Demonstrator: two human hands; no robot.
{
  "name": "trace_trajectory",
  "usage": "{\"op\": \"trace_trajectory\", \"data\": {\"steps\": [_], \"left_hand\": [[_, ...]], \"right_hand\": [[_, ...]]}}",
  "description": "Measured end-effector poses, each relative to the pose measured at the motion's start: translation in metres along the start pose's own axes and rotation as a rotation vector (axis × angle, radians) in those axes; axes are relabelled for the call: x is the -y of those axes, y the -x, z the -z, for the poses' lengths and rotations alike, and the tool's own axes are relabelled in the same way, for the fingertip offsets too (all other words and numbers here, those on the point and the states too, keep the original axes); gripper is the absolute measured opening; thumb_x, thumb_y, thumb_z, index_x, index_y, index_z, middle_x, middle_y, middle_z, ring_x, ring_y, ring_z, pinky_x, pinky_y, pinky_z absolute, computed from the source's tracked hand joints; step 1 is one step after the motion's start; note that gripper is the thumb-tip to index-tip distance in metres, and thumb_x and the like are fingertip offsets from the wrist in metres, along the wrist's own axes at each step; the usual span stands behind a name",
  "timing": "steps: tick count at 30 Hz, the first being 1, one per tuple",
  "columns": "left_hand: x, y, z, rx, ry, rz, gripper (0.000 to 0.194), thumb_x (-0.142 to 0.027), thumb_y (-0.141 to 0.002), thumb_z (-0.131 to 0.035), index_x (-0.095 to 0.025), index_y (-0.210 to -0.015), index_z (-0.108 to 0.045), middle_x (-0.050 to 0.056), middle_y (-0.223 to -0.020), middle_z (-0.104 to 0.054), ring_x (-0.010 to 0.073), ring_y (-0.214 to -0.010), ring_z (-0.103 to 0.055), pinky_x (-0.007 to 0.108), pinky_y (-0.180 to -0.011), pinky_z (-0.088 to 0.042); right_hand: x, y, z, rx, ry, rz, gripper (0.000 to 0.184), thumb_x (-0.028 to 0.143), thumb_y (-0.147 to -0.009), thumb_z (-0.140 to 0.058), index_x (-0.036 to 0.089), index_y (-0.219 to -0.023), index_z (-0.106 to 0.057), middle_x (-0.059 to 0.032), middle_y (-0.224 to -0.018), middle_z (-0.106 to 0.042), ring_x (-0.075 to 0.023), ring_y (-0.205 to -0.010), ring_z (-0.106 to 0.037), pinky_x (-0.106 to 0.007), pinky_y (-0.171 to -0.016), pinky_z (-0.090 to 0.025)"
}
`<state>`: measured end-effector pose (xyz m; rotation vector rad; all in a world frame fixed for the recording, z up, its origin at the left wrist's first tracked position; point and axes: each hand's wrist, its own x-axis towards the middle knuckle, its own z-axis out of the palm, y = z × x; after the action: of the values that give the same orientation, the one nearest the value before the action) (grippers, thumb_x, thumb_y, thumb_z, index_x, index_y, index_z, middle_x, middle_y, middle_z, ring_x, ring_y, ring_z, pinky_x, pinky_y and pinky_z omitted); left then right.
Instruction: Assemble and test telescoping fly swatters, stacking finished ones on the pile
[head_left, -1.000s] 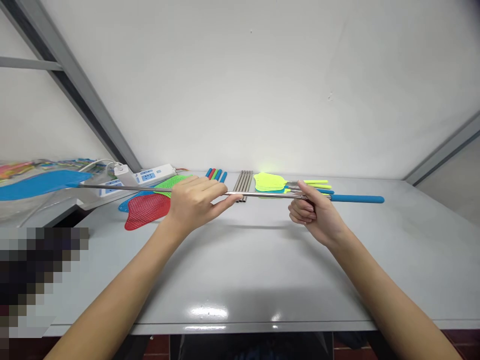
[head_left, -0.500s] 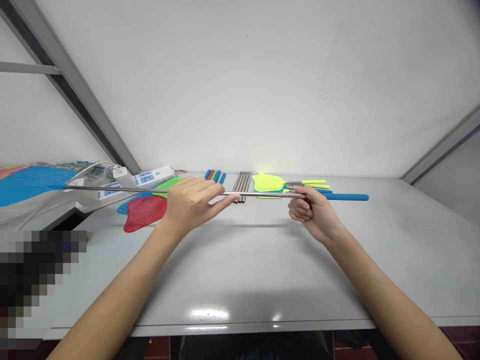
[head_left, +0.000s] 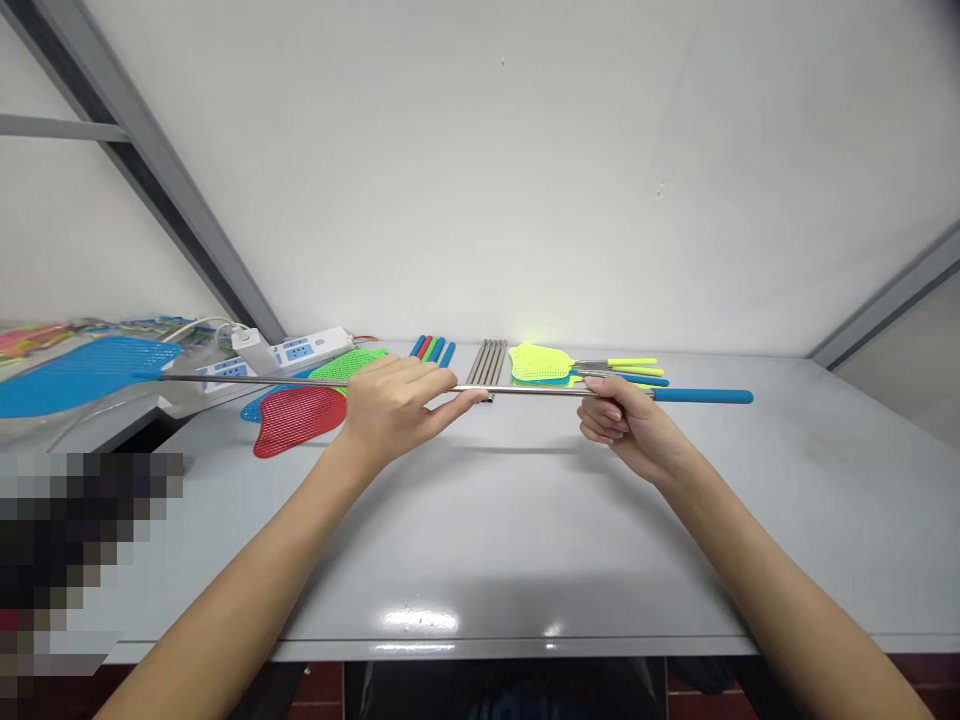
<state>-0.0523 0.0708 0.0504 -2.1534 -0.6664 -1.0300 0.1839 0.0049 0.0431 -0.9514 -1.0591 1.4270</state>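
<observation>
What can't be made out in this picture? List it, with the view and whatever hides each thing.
All in the head view:
Held blue swatter head: outer end cut off by the left edge.
Metal shaft: one stretch hidden by the left hand, another by the right hand.
Red swatter head: right end hidden by the left hand.
Colourful pile: too blurred to identify.
Lower left corner: masked by a pixelated patch.
</observation>
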Motion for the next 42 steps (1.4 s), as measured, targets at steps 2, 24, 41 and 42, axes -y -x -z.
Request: {"op": "trace_trajectory", "data": {"steps": [2, 24, 41, 42], "left_hand": [[0.000, -0.001, 0.001, -0.014, -0.018, -0.008, 0.030, -0.041, -0.072, -0.051, -0.019, -0.052, -0.051, -0.004, -0.040, -0.046, 0.0086, -0.040, -0.041, 0.023, -0.044, -0.025], [0.003, 0.000, 0.002, 0.057, -0.005, -0.001, 0.021, -0.038, -0.071, -0.053, -0.020, -0.062, -0.058, -0.004, -0.046, -0.053, 0.0102, -0.046, -0.046, 0.024, -0.048, -0.029], [-0.017, -0.001, 0.001, 0.071, 0.088, 0.086, 0.019, -0.031, -0.074, -0.050, -0.020, -0.059, -0.057, -0.003, -0.050, -0.057, 0.0110, -0.049, -0.049, 0.025, -0.051, -0.029], [-0.020, -0.002, 0.002, 0.042, 0.105, 0.096, 0.016, -0.029, -0.073, -0.051, -0.020, -0.062, -0.058, -0.002, -0.055, -0.060, 0.0116, -0.052, -0.050, 0.025, -0.052, -0.030]], "right_hand": [[0.002, 0.000, 0.000, -0.049, -0.009, 0.033, 0.040, 0.025, -0.072, -0.050, 0.018, -0.043, -0.023, 0.0062, -0.042, -0.016, -0.0064, -0.040, -0.014, -0.024, -0.040, -0.017], [0.000, 0.000, 0.003, -0.114, -0.078, 0.027, 0.043, 0.037, -0.075, -0.048, 0.018, -0.042, -0.028, 0.0063, -0.039, -0.014, -0.0067, -0.039, -0.014, -0.025, -0.040, -0.014], [-0.016, -0.008, 0.000, -0.117, -0.320, -0.095, 0.042, 0.027, -0.074, -0.041, 0.017, -0.036, -0.027, 0.0054, -0.035, -0.014, -0.0069, -0.036, -0.015, -0.023, -0.037, -0.016], [-0.017, -0.009, 0.001, -0.121, -0.334, -0.098, 0.042, 0.027, -0.074, -0.041, 0.017, -0.035, -0.027, 0.0053, -0.035, -0.014, -0.0069, -0.035, -0.015, -0.023, -0.036, -0.016]]}}
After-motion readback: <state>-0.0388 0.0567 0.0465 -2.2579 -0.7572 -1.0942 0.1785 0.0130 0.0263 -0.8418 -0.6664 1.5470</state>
